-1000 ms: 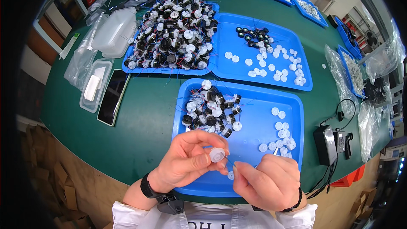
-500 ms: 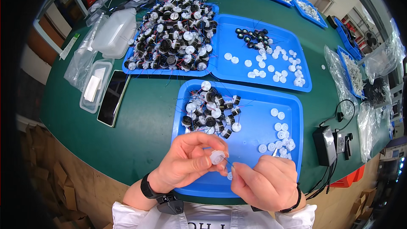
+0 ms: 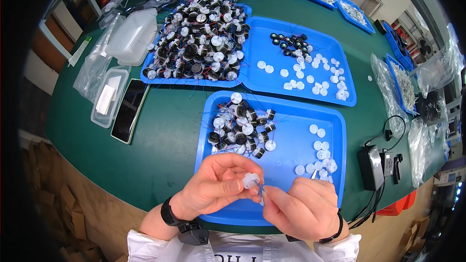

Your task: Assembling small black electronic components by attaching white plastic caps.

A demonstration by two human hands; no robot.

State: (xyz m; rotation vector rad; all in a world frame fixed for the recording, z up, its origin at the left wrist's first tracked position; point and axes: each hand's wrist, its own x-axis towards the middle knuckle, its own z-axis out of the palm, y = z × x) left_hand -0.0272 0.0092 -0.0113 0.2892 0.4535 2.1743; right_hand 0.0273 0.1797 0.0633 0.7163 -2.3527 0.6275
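Note:
My left hand [image 3: 219, 182] is closed around a small part with a round white plastic cap [image 3: 250, 180], gripping it between thumb and fingers above the front blue tray [image 3: 286, 213]. Thin blue wires [image 3: 260, 188] run out of that part toward my right hand [image 3: 303, 208], whose thumb and forefinger pinch them. The fingers hide most of the part's body. Beyond my left hand, a pile of small black-and-white motor-like parts with wires [image 3: 241, 128] lies in the same tray. Loose white round caps [image 3: 321, 154] are scattered along its right side.
Behind stand a blue tray heaped with wired parts [image 3: 199, 39] and another tray [image 3: 335, 48] with black parts and white caps. A phone [image 3: 130, 111] and clear containers [image 3: 131, 39] lie left. A black power adapter [image 3: 370, 167] with cables sits right.
The held part has tilted slightly, so its cap faces up more and the wires show more clearly. My right fingers have shifted slightly left. The trays' contents look unchanged.

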